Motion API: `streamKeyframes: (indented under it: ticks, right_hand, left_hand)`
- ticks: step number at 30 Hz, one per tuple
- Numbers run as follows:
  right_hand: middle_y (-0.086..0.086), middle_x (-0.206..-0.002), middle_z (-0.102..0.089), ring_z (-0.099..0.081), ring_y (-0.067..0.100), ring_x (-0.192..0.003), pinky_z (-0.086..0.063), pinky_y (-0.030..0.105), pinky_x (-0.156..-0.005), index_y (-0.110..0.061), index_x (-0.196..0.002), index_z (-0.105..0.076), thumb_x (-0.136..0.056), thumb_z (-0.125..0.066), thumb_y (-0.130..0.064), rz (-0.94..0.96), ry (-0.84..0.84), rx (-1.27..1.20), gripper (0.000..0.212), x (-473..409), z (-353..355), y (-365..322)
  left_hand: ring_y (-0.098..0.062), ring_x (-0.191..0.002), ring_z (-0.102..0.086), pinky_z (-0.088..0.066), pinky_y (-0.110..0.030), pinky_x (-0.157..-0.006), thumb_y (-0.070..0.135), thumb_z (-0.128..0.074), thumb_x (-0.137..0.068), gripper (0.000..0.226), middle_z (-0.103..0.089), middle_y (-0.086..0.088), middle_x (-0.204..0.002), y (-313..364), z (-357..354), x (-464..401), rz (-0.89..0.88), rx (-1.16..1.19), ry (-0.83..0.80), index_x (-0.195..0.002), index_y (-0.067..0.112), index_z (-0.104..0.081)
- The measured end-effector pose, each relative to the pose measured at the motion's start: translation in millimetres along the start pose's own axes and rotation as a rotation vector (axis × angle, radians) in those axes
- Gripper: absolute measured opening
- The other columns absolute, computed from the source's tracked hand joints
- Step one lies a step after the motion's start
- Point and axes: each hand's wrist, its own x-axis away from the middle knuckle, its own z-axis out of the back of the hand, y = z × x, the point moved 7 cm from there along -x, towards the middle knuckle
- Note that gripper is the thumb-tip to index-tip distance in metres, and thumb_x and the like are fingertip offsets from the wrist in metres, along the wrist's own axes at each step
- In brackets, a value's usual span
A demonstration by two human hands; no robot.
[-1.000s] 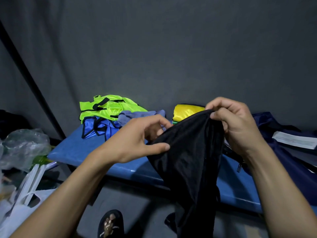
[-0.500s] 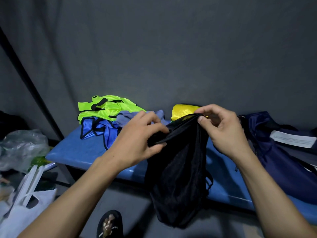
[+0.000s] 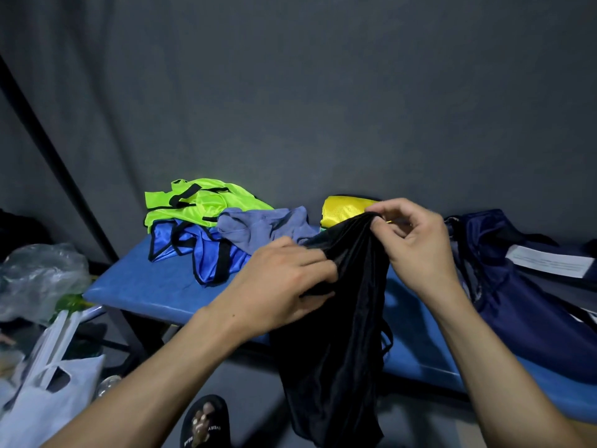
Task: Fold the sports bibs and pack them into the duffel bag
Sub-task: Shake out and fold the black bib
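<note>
Head view: black bib (image 3: 336, 324) in both hands' grip, apparently bunched.

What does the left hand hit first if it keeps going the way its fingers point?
The left hand points right into the black bib it already grips; beyond that, probably the right hand, though depth is unclear.

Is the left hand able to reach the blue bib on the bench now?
Probably not yet: the left hand grips the black bib. The path to the blue bib looks free.
</note>
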Motion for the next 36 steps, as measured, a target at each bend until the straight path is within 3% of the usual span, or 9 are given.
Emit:
streamKeyframes:
  ticks: [3, 8, 14, 18, 21, 25, 29, 33, 36]
  right_hand:
    - [-0.001, -0.081, -0.067, -0.058, -0.008, -0.059, -0.042, 0.006, -0.064, 0.0, -0.099, -0.072, -0.094, -0.061, 0.007, 0.01, 0.023, -0.042, 0.014, -1, 8, -4]
    - [-0.002, -0.085, -0.069, -0.061, -0.005, -0.067, -0.045, 0.01, -0.067, -0.009, -0.097, -0.071, -0.095, -0.062, 0.005, 0.013, -0.007, -0.049, 0.017, -1, 8, -4]
    - [-0.004, -0.087, -0.07, -0.063, -0.002, -0.07, -0.049, 0.014, -0.072, -0.011, -0.097, -0.071, -0.095, -0.062, 0.005, 0.028, -0.048, -0.085, 0.018, 0, 2, -9]
    - [-0.014, -0.082, -0.069, -0.063, -0.001, -0.069, -0.048, 0.014, -0.069, -0.012, -0.096, -0.071, -0.095, -0.061, 0.006, 0.032, -0.082, -0.099, 0.021, 1, -5, -9]
    - [-0.016, -0.08, -0.069, -0.064, -0.001, -0.069, -0.048, 0.014, -0.069, -0.009, -0.098, -0.071, -0.095, -0.061, 0.006, 0.04, -0.097, -0.095, 0.019, 2, -7, -10]
    - [-0.009, -0.082, -0.068, -0.057, -0.003, -0.064, -0.044, 0.012, -0.067, -0.012, -0.097, -0.072, -0.095, -0.063, 0.004, 0.02, -0.052, -0.084, 0.019, -2, 0, -3]
    - [-0.007, -0.085, -0.069, -0.059, 0.003, -0.07, -0.045, 0.013, -0.07, -0.018, -0.094, -0.07, -0.096, -0.062, 0.002, -0.027, -0.056, -0.047, 0.021, -3, 3, 10]
    - [-0.01, -0.083, -0.067, -0.056, -0.005, -0.064, -0.043, 0.01, -0.068, -0.012, -0.097, -0.069, -0.096, -0.06, 0.004, -0.066, -0.093, -0.062, 0.018, -2, -3, 15]
    - [-0.016, -0.077, -0.064, -0.052, -0.005, -0.061, -0.039, 0.01, -0.061, -0.011, -0.097, -0.07, -0.095, -0.059, 0.004, -0.062, -0.07, -0.033, 0.018, -4, -6, 17]
  left_hand:
    - [-0.019, -0.077, -0.06, -0.046, -0.035, -0.067, 0.046, -0.063, -0.092, 0.027, -0.066, 0.008, -0.091, -11, -4, 5, 0.105, -0.031, -0.055, -0.081, 0.022, -0.065]
    - [-0.027, -0.094, -0.064, -0.052, -0.04, -0.075, 0.053, -0.053, -0.093, 0.04, -0.062, 0.001, -0.133, -34, -9, 13, 0.27, -0.067, -0.133, -0.08, 0.02, -0.072]
    - [-0.023, -0.107, -0.062, -0.052, -0.043, -0.086, 0.052, -0.054, -0.093, 0.041, -0.057, 0.0, -0.133, -36, -16, 13, 0.275, 0.023, -0.137, -0.092, 0.016, -0.074]
    - [-0.023, -0.143, -0.039, -0.029, -0.059, -0.116, 0.057, -0.052, -0.093, 0.047, -0.047, 0.003, -0.148, -30, -30, 15, 0.266, 0.127, -0.242, -0.113, 0.02, -0.071]
    - [-0.024, -0.152, -0.021, -0.008, -0.067, -0.121, 0.064, -0.039, -0.089, 0.066, -0.041, 0.007, -0.153, -30, -41, 19, 0.329, 0.039, -0.381, -0.134, 0.02, -0.061]
    - [-0.021, -0.127, -0.056, -0.028, -0.063, -0.117, 0.052, -0.044, -0.09, 0.054, -0.063, 0.003, -0.128, -39, -20, 14, 0.306, -0.087, -0.205, -0.122, 0.016, -0.069]
    - [-0.007, -0.106, -0.065, -0.043, -0.024, -0.103, 0.036, -0.063, -0.093, 0.026, -0.073, 0.009, -0.11, -48, 24, 6, 0.348, 0.189, 0.1, -0.108, 0.019, -0.076]
    - [-0.005, -0.077, -0.064, -0.052, -0.032, -0.073, 0.037, -0.073, -0.089, 0.007, -0.072, 0.017, -0.085, -54, 26, 8, 0.329, 0.373, -0.092, -0.089, 0.03, -0.075]
    - [0.002, -0.069, -0.049, -0.048, -0.039, -0.08, 0.05, -0.06, -0.09, 0.02, -0.066, 0.018, -0.075, -48, 23, 9, 0.211, 0.137, -0.165, -0.085, 0.032, -0.07]
